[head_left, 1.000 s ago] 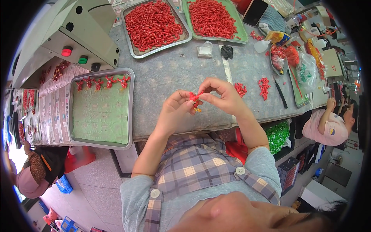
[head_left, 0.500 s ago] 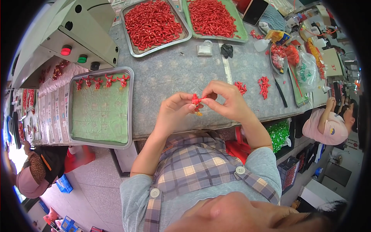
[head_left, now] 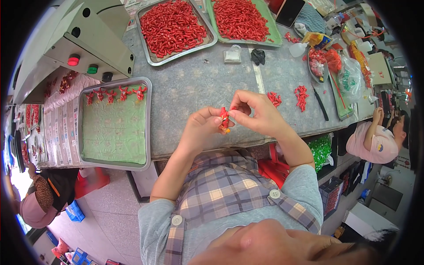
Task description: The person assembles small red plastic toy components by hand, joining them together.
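Note:
Over the near edge of the grey table, my left hand point(head_left: 197, 129) pinches a small red figurine point(head_left: 224, 117) upright between thumb and fingers. Its lower end is yellow, and part of it is hidden by my fingertips. Close on its right, my right hand point(head_left: 257, 114) is closed on a tiny red piece point(head_left: 234, 108), mostly covered by the fingers. To the left, a metal tray point(head_left: 149, 119) lined with green holds a row of several finished-looking red figurines point(head_left: 111, 96) along its far side. Two loose piles of red pieces point(head_left: 301, 98) lie right of my right hand.
Two trays full of red parts point(head_left: 172, 31) stand at the back. A machine with coloured buttons point(head_left: 84, 48) rises at the far left. A black-handled knife point(head_left: 321, 106), a phone point(head_left: 290, 12) and plastic bags point(head_left: 352, 77) lie to the right. Other people sit on both sides.
My right hand has drawn slightly away from the figurine with the tiny red piece in its fingers. The figurine has turned in my left hand and shows more of its body.

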Available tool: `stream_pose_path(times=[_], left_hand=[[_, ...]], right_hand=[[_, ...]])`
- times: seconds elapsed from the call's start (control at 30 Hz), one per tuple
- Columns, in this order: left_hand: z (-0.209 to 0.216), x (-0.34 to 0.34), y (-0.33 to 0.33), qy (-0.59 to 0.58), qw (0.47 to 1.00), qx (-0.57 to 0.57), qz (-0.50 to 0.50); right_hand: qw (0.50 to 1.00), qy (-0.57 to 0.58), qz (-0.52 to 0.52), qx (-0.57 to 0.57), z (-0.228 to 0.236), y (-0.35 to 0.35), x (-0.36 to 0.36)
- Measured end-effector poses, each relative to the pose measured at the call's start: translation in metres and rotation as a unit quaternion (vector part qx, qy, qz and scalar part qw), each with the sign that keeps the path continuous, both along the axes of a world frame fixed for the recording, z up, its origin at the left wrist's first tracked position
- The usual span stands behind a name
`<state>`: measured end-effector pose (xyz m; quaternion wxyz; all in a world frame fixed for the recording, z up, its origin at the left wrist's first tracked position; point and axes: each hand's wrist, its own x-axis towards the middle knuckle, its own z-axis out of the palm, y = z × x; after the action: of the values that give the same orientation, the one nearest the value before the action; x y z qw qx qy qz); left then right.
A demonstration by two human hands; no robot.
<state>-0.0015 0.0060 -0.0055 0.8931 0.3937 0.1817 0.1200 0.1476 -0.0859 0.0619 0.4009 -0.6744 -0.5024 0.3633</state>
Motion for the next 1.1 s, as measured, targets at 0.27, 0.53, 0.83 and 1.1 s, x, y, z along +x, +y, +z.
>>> stream_pose_path(times=[0.27, 0.53, 0.83, 1.1], left_hand=[[-0.001, 0.000, 0.000, -0.012, 1.000, -0.006, 0.006], [0.004, -0.001, -0.004, -0.007, 0.985, 0.158, 0.075], [0.007, -0.002, -0.007, 0.022, 0.926, 0.360, 0.113], [0.005, -0.003, -0.006, 0.013, 0.934, 0.345, 0.095]], right_hand=[[1.000, -0.011, 0.013, -0.023, 0.001, -0.001, 0.000], [0.978, -0.134, 0.034, 0.159, -0.014, -0.009, -0.002], [0.934, -0.225, 0.034, 0.277, -0.026, -0.015, -0.005], [0.934, -0.230, 0.032, 0.272, -0.024, -0.017, -0.008]])
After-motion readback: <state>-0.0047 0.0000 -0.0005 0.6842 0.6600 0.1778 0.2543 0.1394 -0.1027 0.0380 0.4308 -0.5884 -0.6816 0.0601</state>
